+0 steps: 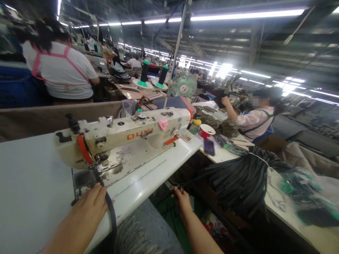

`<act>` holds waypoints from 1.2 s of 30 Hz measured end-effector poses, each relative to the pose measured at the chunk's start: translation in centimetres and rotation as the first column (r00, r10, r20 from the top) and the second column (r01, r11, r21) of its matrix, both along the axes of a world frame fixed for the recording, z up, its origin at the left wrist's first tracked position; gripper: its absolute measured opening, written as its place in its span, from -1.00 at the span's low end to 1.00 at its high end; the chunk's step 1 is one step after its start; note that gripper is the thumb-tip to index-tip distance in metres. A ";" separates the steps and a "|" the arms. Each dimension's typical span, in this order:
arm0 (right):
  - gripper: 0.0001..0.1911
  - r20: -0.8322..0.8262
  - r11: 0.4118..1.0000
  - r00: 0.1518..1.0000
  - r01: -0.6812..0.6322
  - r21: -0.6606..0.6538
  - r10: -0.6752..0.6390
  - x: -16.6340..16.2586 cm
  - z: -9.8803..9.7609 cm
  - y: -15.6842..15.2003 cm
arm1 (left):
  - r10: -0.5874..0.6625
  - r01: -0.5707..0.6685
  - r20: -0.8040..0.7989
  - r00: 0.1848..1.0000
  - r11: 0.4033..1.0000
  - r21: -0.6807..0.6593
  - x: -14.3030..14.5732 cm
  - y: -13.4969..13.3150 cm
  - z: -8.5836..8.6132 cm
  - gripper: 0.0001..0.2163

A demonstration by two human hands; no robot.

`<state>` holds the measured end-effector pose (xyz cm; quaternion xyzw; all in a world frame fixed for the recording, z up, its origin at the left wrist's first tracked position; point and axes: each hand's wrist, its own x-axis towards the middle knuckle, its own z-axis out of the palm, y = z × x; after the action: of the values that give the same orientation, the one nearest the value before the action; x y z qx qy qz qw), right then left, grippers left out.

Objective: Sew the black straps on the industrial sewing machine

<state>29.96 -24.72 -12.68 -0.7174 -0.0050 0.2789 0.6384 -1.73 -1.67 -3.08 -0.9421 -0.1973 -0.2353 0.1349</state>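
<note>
Two hands busy: left hand (88, 206) flat, fingers together, pressing thin black strap (111, 211) beside cream industrial sewing machine (124, 135); right hand (182, 200) pinching loose black strips (238, 180). Best kept taut, aligned.

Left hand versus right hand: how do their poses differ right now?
The left hand rests on the white sewing table, pressing a black strap near the needle; the right hand hangs below the table edge, pinching dark straps from the bundle. Both are bare.
</note>
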 end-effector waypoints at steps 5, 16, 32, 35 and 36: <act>-0.26 0.035 0.993 0.993 0.107 0.059 -0.109 3.3 2.5 -0.3 | 0.013 -0.013 0.009 1.000 1.000 0.006 0.3 -0.2 1.2 -0.60; -0.33 0.246 0.989 0.968 0.024 0.144 -0.059 2.2 9.4 1.4 | 0.054 -0.055 -0.009 0.998 0.992 -0.114 -0.1 -0.6 1.1 -0.65; -0.69 0.651 0.913 0.714 -0.400 0.076 0.258 -0.6 21.2 2.8 | 0.095 -0.093 0.050 0.994 0.995 -0.045 0.5 -1.3 2.3 -0.71; -0.75 0.680 0.928 0.707 -0.357 0.104 0.196 -0.3 22.6 2.3 | 0.106 -0.103 0.048 0.993 0.993 -0.065 0.4 -1.3 2.3 -0.71; -0.77 0.687 0.933 0.705 -0.343 0.112 0.177 -0.3 22.9 2.2 | 0.109 -0.106 0.046 0.993 0.992 -0.071 0.4 -1.3 2.3 -0.71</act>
<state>29.65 -22.49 10.21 -0.6817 -0.3665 0.0895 0.6268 -1.32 -2.96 -0.78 -0.9281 -0.2589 -0.2441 0.1099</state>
